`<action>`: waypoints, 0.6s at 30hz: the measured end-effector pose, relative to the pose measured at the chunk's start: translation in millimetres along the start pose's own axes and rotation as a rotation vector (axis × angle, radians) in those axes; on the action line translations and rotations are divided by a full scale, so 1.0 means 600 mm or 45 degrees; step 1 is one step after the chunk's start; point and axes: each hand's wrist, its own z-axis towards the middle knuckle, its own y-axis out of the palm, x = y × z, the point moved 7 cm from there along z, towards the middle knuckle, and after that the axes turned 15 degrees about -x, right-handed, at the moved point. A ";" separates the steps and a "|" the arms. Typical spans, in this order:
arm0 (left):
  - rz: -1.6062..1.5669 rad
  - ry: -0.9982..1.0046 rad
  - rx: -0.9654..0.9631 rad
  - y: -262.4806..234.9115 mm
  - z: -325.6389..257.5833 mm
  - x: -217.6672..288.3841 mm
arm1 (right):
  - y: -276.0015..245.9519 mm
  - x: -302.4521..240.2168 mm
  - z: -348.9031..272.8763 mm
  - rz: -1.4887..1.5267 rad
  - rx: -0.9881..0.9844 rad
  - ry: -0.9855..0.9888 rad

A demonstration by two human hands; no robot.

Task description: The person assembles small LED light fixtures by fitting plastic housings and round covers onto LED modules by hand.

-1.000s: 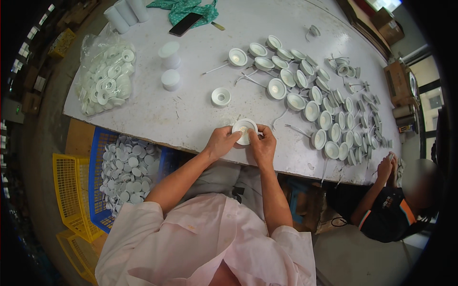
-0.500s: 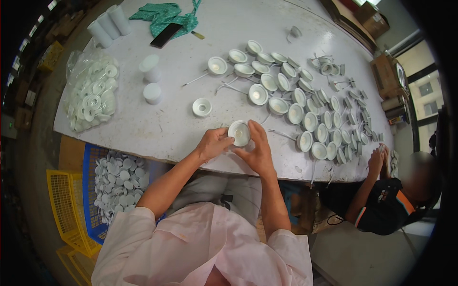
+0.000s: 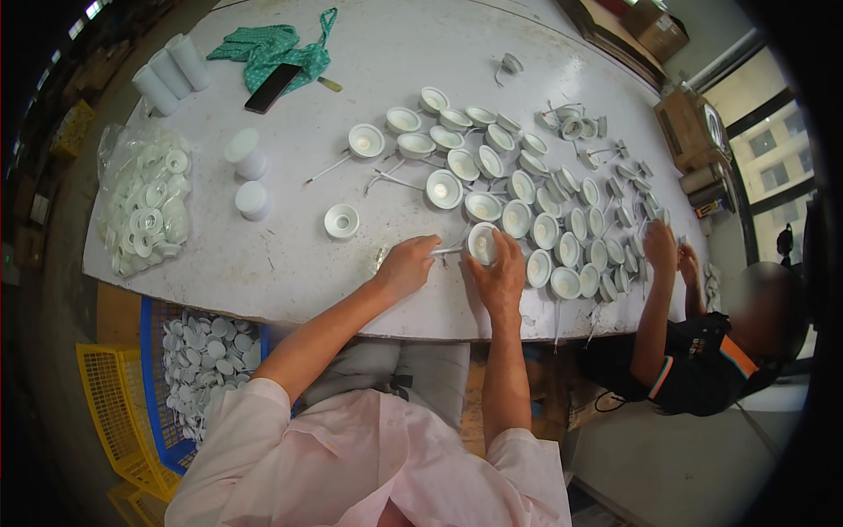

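My right hand (image 3: 499,274) grips a round white downlight (image 3: 480,244) by its rim, at the near edge of a crowd of similar lights. Its pale wire lead (image 3: 448,251) runs left to my left hand (image 3: 407,267), whose thumb and fingertips are pinched on the lead. A single white ring-shaped housing (image 3: 342,221) lies by itself, up and left of my left hand. Many more wired downlights (image 3: 443,189) spread across the table to the right, mostly facing up or tilted against one another.
Left on the table are a clear bag of white rings (image 3: 149,215), stacked white discs (image 3: 252,200), white rolls (image 3: 171,75), a phone (image 3: 273,88) and a green cloth (image 3: 255,53). Below stands a blue crate (image 3: 156,386) of white discs. A co-worker (image 3: 694,351) works at right.
Both hands have parted, and the downlight has moved right beside the other lights. My left hand has let go of its rim and now pinches the wire. The co-worker's hands have risen and moved left.
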 end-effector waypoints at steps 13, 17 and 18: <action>0.260 0.293 0.330 -0.010 -0.048 0.001 | -0.024 0.022 0.005 -0.200 -0.084 0.232; 0.255 0.290 0.382 -0.029 -0.077 -0.002 | -0.077 -0.001 0.026 -0.246 0.029 0.135; 0.253 0.294 0.387 -0.033 -0.081 0.000 | -0.088 0.003 0.036 -0.166 0.082 0.081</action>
